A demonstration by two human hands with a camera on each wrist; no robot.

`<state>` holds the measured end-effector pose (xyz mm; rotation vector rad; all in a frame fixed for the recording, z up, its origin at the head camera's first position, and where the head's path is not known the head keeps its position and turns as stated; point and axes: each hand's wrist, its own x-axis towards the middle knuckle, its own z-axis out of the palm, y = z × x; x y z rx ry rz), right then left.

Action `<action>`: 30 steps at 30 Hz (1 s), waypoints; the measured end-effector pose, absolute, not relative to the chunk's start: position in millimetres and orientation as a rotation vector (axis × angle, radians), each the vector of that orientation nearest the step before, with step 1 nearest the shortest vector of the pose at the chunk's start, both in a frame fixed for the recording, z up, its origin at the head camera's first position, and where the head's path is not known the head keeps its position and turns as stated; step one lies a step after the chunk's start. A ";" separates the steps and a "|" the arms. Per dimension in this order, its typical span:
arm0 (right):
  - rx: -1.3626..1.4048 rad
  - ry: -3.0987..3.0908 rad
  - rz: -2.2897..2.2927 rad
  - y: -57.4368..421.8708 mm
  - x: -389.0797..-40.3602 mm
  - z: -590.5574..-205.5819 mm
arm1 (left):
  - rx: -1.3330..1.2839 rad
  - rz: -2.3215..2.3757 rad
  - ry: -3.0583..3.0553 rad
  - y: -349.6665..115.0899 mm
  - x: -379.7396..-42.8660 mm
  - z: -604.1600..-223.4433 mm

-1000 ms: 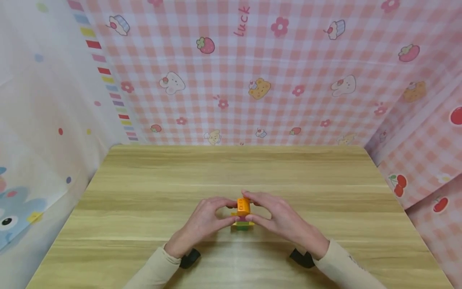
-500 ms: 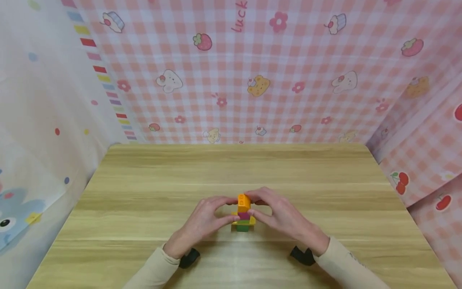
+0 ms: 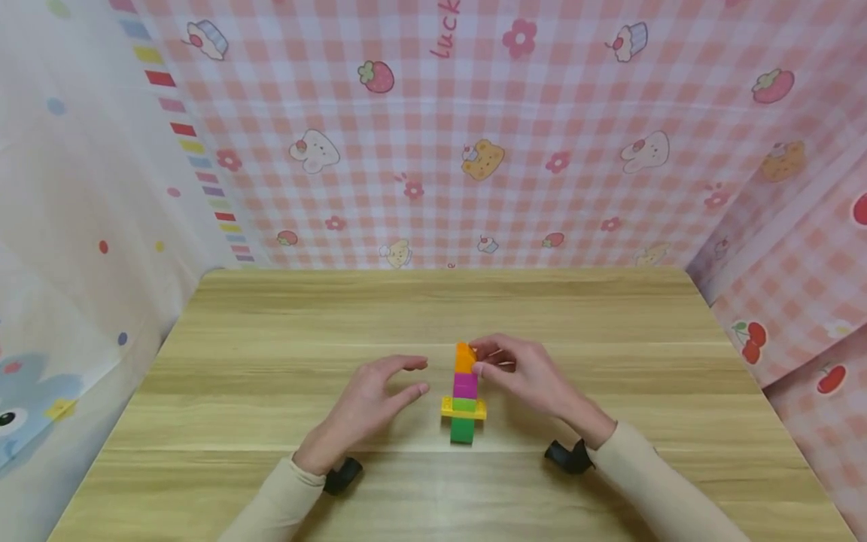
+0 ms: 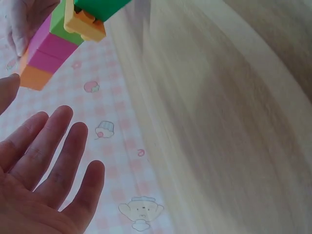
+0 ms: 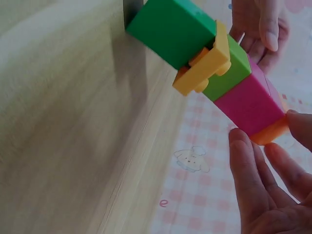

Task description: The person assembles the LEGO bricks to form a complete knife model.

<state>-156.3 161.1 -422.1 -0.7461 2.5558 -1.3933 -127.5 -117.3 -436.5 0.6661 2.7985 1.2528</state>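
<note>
A column of toy building bricks (image 3: 465, 385) stands over the middle of the table. From the bottom it runs dark green brick (image 5: 173, 31), yellow crosspiece (image 5: 207, 66) sticking out at both sides, light green brick (image 4: 61, 24), magenta part (image 5: 251, 100) with a seam across it, and orange brick (image 3: 464, 358) at the top. My right hand (image 3: 528, 369) pinches the orange brick from the right, thumb in front and fingers behind. To the left of the column my left hand (image 3: 369, 391) holds nothing, its fingers spread and apart from the bricks.
The wooden table (image 3: 271, 316) ends at a pink checked cloth (image 3: 542, 196) behind it. A white patterned cloth (image 3: 101, 188) hangs at the left. Black camera mounts (image 3: 567, 458) sit under both wrists.
My left hand has let go of the bricks and drawn away left. The column now shows more of its front, its top farther from me, still pinched by my right hand.
</note>
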 end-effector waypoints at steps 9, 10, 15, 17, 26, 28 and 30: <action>-0.694 2.524 -1.290 159.4 -174.8 -426.3 | 0.631 1.255 2.797 -123.6 -132.2 -438.4; -0.677 2.520 -1.284 159.0 -176.6 -427.2 | 0.629 1.255 2.797 -124.4 -132.7 -438.8; -0.614 2.523 -1.256 157.2 -187.3 -434.5 | 0.642 1.253 2.811 -126.6 -135.3 -440.6; -0.586 2.511 -1.261 156.5 -191.9 -438.6 | 0.652 1.250 2.820 -126.9 -136.4 -441.3; -0.409 2.337 -1.340 155.0 -204.1 -455.5 | 0.625 1.244 2.820 -126.7 -136.4 -442.5; -0.370 2.316 -1.343 154.1 -205.4 -457.3 | 0.617 1.237 2.823 -126.7 -135.9 -443.1; -0.345 2.311 -1.339 153.0 -206.4 -458.4 | 0.614 1.235 2.825 -126.8 -135.5 -443.5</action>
